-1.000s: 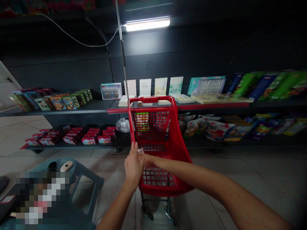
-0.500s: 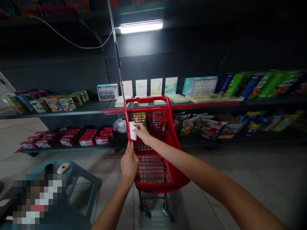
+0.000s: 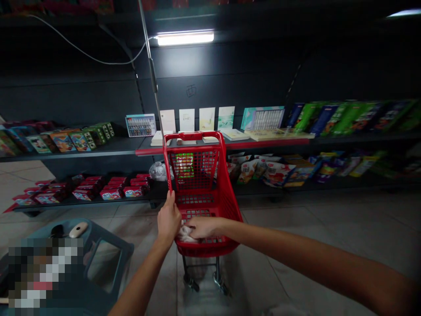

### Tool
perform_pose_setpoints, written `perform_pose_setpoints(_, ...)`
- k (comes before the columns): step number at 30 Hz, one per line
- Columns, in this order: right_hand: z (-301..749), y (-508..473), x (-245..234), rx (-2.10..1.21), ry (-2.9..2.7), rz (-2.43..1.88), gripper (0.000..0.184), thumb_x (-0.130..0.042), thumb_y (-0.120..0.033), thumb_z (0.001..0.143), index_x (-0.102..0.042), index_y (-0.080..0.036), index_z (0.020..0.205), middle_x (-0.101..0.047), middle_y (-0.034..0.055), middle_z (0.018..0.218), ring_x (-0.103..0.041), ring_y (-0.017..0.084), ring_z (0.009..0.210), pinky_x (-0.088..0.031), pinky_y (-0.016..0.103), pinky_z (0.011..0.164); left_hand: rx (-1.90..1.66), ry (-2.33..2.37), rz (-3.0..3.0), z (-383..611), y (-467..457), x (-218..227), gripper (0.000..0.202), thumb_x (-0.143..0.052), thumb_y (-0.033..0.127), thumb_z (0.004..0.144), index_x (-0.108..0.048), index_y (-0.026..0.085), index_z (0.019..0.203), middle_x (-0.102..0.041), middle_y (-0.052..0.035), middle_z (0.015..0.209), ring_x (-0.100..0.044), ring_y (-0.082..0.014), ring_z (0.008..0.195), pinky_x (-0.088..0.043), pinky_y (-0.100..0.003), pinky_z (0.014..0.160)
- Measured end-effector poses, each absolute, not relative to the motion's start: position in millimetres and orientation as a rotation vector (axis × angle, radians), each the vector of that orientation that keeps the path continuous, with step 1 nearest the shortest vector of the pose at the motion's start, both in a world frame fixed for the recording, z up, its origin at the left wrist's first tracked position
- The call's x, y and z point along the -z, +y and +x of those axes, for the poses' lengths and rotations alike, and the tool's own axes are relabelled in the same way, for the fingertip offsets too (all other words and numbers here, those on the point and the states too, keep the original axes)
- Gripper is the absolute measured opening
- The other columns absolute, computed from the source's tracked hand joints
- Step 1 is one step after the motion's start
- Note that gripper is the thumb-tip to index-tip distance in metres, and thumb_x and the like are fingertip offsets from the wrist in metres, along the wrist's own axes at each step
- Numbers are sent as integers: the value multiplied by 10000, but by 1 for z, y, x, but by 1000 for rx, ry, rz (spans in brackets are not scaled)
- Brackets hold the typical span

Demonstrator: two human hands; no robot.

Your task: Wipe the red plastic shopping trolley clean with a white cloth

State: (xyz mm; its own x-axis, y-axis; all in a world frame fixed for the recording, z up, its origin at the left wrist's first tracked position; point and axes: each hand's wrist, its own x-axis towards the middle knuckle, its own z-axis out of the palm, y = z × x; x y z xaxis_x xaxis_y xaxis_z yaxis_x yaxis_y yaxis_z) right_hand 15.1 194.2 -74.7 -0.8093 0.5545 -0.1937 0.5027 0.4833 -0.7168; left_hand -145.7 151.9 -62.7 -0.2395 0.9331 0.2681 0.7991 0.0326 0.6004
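A small red shopping cart [image 3: 226, 206] on wheels stands on the tiled floor in front of me. My left hand [image 3: 168, 219] is closed round the cart's near left rim. My right hand [image 3: 203, 227] is inside the basket, low at the near end, with its fingers closed on a crumpled white cloth [image 3: 184, 234] pressed against the red mesh. A green packet [image 3: 184, 164] shows through the cart's far mesh wall.
Dark shelves run across the back: coloured boxes [image 3: 79, 140] at left, red boxes [image 3: 112, 186] below, cards and books [image 3: 204, 120] in the middle, packets [image 3: 272, 169] at right. A blue-grey plastic stool [image 3: 98, 250] stands at lower left. A strip light [image 3: 184, 37] glows above.
My right hand has come down with the cloth from the cart's upper left inner wall to the near bottom of the basket. My left hand stays on the rim.
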Motion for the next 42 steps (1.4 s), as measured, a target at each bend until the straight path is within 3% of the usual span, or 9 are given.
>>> perform_pose_setpoints(4, 29, 203, 57, -1306, -2816, -843, 158, -664, -281, 905, -709, -134, 939, -667, -25, 796, -606, 121, 708, -470, 226, 627, -883, 2075, 1848, -150, 151, 60, 674, -448, 160, 955, -330, 371, 1584, -285, -32, 1660, -711, -258, 1135, -542, -345, 963)
perform_pose_setpoints(8, 51, 204, 47, -1131, -3165, -680, 112, -622, -160, 811, -733, -154, 826, -622, -50, 634, -512, 93, 609, -348, 224, 581, -898, 2026, 1846, -153, 149, 56, 676, -459, 157, 946, -349, 382, 1574, -265, -37, 1665, -688, -273, 1183, -532, -349, 982)
perform_pose_setpoints(16, 99, 188, 33, -51, -3466, -968, 165, -653, -163, 824, -785, -148, 921, -751, 153, 994, -677, 243, 946, -441, 309, 766, -981, 1877, 1853, -160, 145, 56, 640, -479, 132, 929, -444, 335, 1534, -276, -57, 1655, -607, -249, 1308, -471, -326, 1091)
perform_pose_setpoints(20, 103, 192, 30, 146, -3414, -1060, 195, -700, -182, 820, -781, -165, 997, -745, 157, 1040, -670, 272, 1018, -443, 366, 880, -1039, 1828, 1845, -161, 145, 56, 633, -461, 139, 937, -432, 323, 1541, -319, -53, 1640, -573, -227, 1345, -452, -325, 1118)
perform_pose_setpoints(24, 113, 223, 19, 414, -3168, -1139, 195, -598, -123, 876, -777, -155, 946, -739, 157, 1015, -607, 286, 1093, -401, 373, 896, -1045, 1811, 1865, -160, 145, 58, 630, -475, 148, 927, -446, 308, 1536, -323, -75, 1636, -576, -237, 1340, -448, -340, 1125)
perform_pose_setpoints(29, 124, 278, -9, 594, -2889, -1243, 292, -491, -174, 957, -782, -146, 961, -720, 181, 1095, -548, 298, 1151, -354, 388, 927, -1028, 1753, 1894, -165, 147, 60, 666, -481, 93, 888, -468, 292, 1523, -304, -82, 1642, -578, -217, 1337, -428, -317, 1139)
perform_pose_setpoints(34, 118, 289, -5, 447, -3023, -1356, 276, -523, -164, 910, -786, -171, 997, -760, 145, 1010, -674, 252, 969, -380, 338, 833, -1063, 1702, 1912, -177, 152, 65, 647, -466, 83, 884, -497, 264, 1504, -313, -43, 1645, -466, -178, 1426, -382, -276, 1172)
perform_pose_setpoints(37, 116, 277, 8, 340, -3056, -1346, 288, -520, -156, 876, -788, -205, 968, -778, 115, 984, -708, 231, 925, -374, 331, 845, -1099, 1726, 1939, -182, 151, 66, 548, -440, 174, 965, -493, 246, 1506, -410, -44, 1606, -448, -167, 1443, -369, -282, 1188)
perform_pose_setpoints(42, 114, 246, 14, 337, -2981, -1337, 360, -429, -235, 948, -784, -179, 919, -782, 136, 1000, -720, 219, 937, -336, 357, 918, -950, 2064, 2000, -190, 138, 49, 483, -498, 381, 1000, -515, 301, 1476, -543, -39, 1522, -606, -252, 1309, -510, -382, 1071)
